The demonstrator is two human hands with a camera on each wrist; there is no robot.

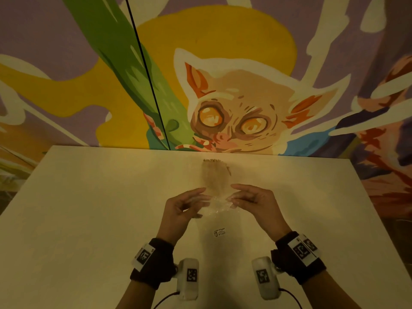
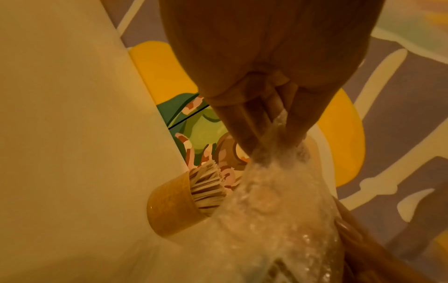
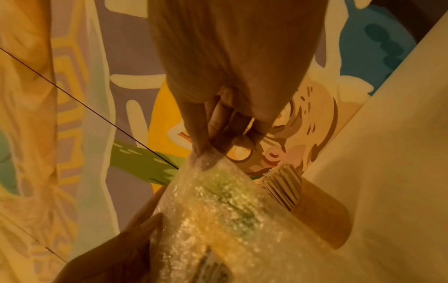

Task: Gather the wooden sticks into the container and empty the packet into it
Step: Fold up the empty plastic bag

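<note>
Left hand (image 1: 178,210) and right hand (image 1: 256,200) each grip the packet (image 1: 217,206) before the container (image 1: 215,175)

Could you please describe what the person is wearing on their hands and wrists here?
Both hands are bare. The left hand and right hand each have a dark wristband carrying white tags with black square markers. A white camera pod, also marker-tagged, hangs under each wrist, trailing a black cable.

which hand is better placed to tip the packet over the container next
Probably right, narrowly. Both the left hand and right hand pinch the clear packet, but the container of wooden sticks sits just beyond the right fingers, closer in that wrist view.
</note>
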